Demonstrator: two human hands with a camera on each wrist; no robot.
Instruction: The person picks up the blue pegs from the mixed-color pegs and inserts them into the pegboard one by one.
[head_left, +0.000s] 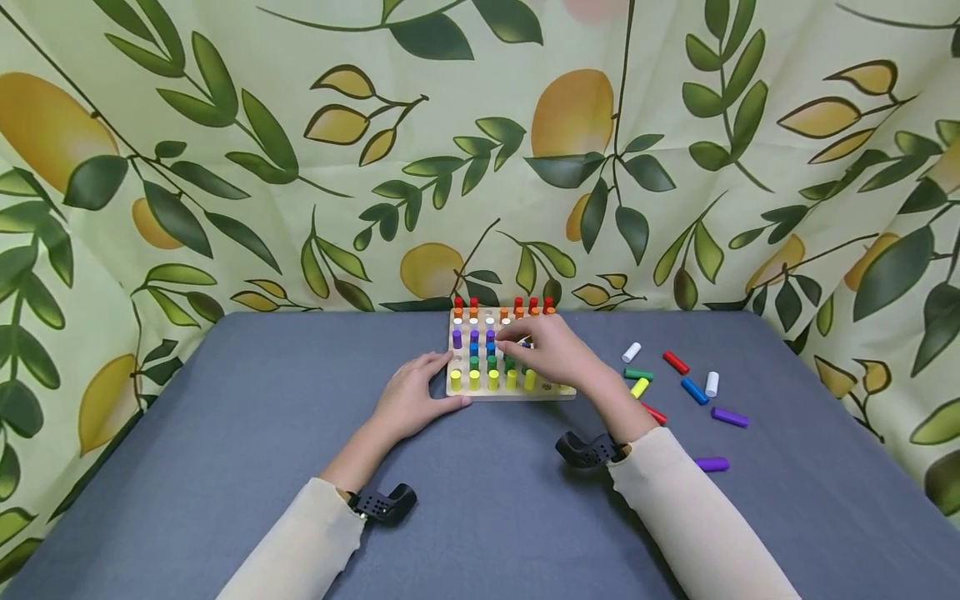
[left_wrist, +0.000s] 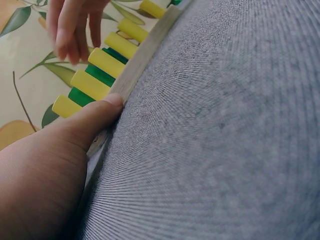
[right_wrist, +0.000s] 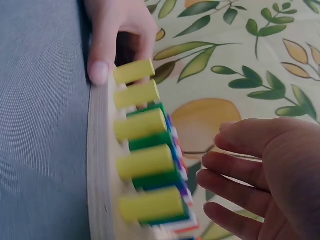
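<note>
A wooden pegboard (head_left: 517, 397) stands on the table, holding rows of coloured pegs: yellow at the front, then green, blue, purple, white, orange and red. My left hand (head_left: 411, 398) grips its front left corner, the thumb (left_wrist: 114, 99) against the front edge and the fingers at the left side. Over the middle of the board hovers my right hand (head_left: 558, 350), fingertips close to a purple peg (head_left: 491, 336). In the right wrist view its fingers (right_wrist: 235, 177) are loosely bent with no peg visible between them. Part of the board's right side is hidden beneath this hand.
Right of the board lie several loose pegs, among them a white peg (head_left: 632, 352), a blue peg (head_left: 694, 391) and a purple peg (head_left: 730, 417). Another purple peg (head_left: 712, 464) is beside the right sleeve. A leaf-patterned cloth (head_left: 480, 167) hangs behind the grey table (head_left: 300, 400).
</note>
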